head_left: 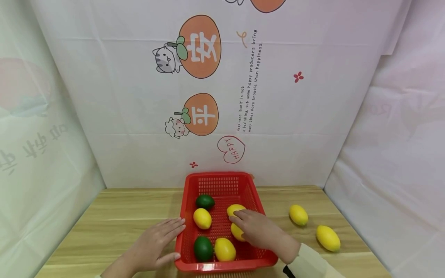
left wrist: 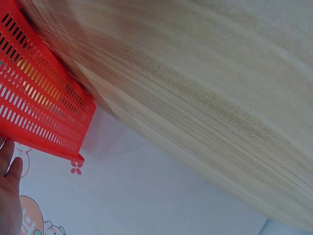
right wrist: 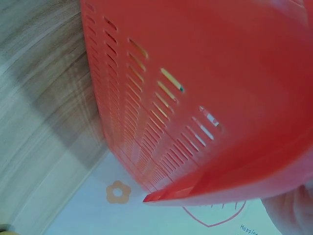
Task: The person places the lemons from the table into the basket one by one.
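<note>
Evidently lemon point(head_left: 236, 209) at one o'clock inside red basket point(head_left: 222, 266), partly under right hand point(head_left: 259, 230), hold indeterminable; left hand point(head_left: 153, 241) at nine-o'clock rim, fingers extended. Lemon likely light, firm, slick; grasp midsection.

Glossy plastic basket point(head_left: 222, 266); smooth, shiny lemons point(head_left: 225, 250); wood-grained tabletop point(head_left: 139, 208); matt, creased cloth-like backdrop point(head_left: 278, 116)

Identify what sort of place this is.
Probably a small staged tabletop booth, though the wider room is out of view. White printed sheets hang on three sides of a pale wood-grain table, which bears a red perforated plastic basket.
</note>
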A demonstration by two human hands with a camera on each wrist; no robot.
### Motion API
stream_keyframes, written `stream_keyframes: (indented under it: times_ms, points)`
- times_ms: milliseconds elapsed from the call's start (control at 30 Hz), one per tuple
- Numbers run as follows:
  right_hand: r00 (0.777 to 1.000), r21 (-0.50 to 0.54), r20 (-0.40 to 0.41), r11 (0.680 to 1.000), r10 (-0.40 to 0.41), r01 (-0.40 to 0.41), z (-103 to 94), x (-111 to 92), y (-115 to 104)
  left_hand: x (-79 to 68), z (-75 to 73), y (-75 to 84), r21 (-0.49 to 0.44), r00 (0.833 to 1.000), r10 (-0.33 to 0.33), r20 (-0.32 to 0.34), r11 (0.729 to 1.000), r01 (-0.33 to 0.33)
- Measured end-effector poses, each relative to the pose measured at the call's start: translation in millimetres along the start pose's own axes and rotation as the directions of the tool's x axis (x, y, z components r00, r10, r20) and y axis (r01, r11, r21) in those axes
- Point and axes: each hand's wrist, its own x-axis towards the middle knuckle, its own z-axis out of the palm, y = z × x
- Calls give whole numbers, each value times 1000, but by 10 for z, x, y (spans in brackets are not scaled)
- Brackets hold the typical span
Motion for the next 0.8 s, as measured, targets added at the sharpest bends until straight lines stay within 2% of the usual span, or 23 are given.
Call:
stream_keyframes:
  times_ms: [800]
  points:
    - [994,7,-109,1000,-10,11,-104,-98,49,-12,18,-24,-5,1000,1,3,1000,-1]
